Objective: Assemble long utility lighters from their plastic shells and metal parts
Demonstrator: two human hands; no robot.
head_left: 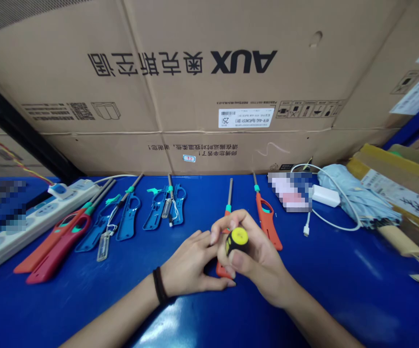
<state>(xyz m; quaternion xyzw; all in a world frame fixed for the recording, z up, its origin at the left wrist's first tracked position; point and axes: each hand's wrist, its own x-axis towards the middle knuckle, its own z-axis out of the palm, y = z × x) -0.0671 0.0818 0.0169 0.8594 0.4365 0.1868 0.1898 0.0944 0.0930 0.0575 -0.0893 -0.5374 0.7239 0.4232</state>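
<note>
At six o'clock we see a handle (238, 237) in yellow and black, and an orange lighter (224, 271); at eight, a red lighter (55, 256); at twelve, a brown box (195, 92) with black print.

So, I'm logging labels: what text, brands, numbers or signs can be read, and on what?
"AUX": cardboard, inverted
"奥克斯空调": cardboard, inverted
"师傅您辛苦了!": cardboard, inverted
"请在搬运时对我温柔些,谢谢您!": cardboard, inverted
"KFR-46G/BpR3AES1(B1)": white label, inverted
Too small or unclear: white label's large number, small sticker, carton label, fine print.
</note>
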